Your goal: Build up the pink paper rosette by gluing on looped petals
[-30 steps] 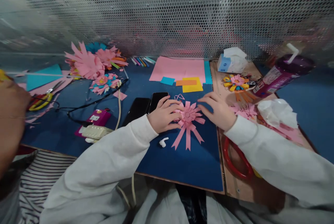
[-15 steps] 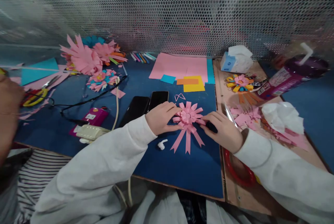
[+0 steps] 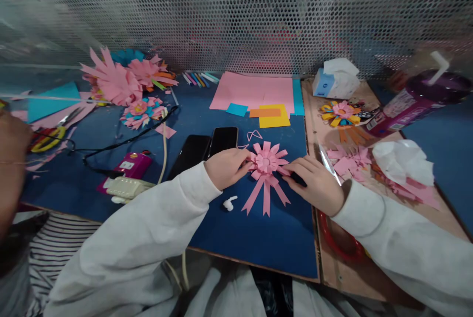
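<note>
A pink paper flower with looped petals and notched ribbon tails lies on the blue table in front of me. At its left edge, my left hand pinches a petal between thumb and fingers. From the right, my right hand closes its thumb and fingers on a petal at the opposite edge. A white earbud lies below my left hand. Two dark phones lie just behind it, and a bent pink paper strip sits behind the flower.
Pink sheets and a yellow piece lie at the back. A tissue box, a purple drink bottle and red-handled scissors are on the right. Paper flowers and a power bank are left, near another person's arm.
My left thumb and fingers have drawn together on the flower's left edge, where they were spread wider before. My right hand stays at the right edge.
</note>
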